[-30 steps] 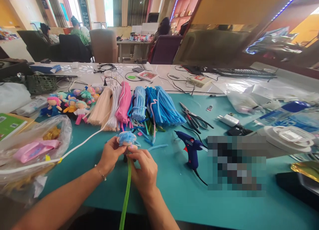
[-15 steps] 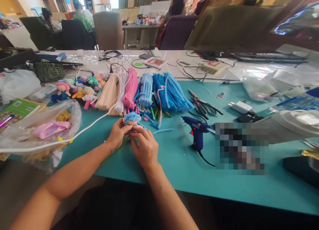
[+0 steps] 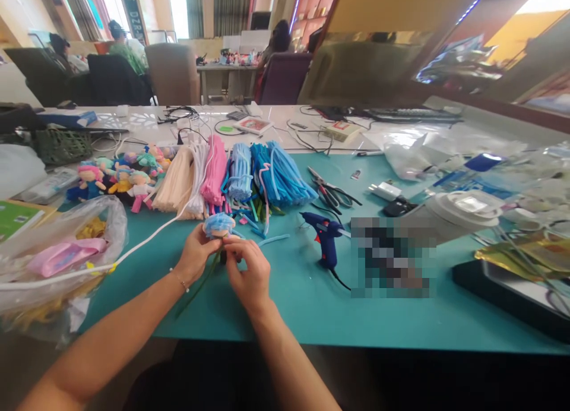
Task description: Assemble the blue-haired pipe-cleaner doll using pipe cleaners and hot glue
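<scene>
A small doll (image 3: 219,225) with blue pipe-cleaner hair and a pale face is held up over the green mat. My left hand (image 3: 196,255) grips it from the left, thumb near the face. From the right, the bent fingers of my right hand (image 3: 249,268) close on the doll just under its face; what exactly they pinch is hidden. A dark green pipe cleaner (image 3: 196,292) hangs down below the doll. Behind the hands lie bundles of pipe cleaners: beige (image 3: 173,179), pink (image 3: 214,170), light blue (image 3: 240,176) and bright blue (image 3: 285,176).
A blue glue gun (image 3: 327,236) and pliers (image 3: 332,191) lie to the right, near a white lidded cup (image 3: 454,215). Several finished dolls (image 3: 120,176) sit at the left behind a plastic bag (image 3: 111,221). A white cable (image 3: 151,247) crosses the mat's left side.
The view has turned right and up, so everything sits further left in the picture. Both hands still hold the doll, with only slight finger movement.
</scene>
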`<move>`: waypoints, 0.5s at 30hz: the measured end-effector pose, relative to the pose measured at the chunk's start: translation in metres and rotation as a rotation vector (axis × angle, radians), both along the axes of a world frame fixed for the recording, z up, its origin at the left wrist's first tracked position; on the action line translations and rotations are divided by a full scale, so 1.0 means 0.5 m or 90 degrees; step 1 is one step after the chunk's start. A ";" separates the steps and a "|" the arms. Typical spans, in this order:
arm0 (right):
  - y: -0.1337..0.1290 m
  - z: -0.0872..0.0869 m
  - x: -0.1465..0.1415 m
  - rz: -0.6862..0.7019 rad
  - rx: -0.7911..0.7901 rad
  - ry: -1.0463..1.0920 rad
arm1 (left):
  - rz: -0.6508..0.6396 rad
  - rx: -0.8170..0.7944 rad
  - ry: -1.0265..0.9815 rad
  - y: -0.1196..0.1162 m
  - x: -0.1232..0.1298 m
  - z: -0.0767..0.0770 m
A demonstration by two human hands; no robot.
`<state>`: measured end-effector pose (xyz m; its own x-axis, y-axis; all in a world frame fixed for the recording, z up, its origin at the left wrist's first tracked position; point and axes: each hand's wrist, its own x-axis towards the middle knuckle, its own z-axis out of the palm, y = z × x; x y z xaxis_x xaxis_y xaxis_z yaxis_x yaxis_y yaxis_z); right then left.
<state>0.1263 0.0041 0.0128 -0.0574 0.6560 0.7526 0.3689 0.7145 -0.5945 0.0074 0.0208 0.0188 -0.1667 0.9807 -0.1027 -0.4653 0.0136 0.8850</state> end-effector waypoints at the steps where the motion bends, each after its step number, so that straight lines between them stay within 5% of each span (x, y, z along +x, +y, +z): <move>1: 0.000 0.001 0.002 -0.006 -0.003 0.006 | 0.001 0.007 0.002 -0.001 0.002 0.001; 15: 0.004 0.000 0.023 -0.094 0.009 -0.026 | -0.019 0.050 0.024 -0.005 0.008 -0.004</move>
<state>0.1378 0.0058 0.0127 0.0079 0.6493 0.7605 0.4949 0.6583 -0.5672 0.0116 0.0185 0.0167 -0.1397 0.9900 -0.0191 -0.4325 -0.0437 0.9006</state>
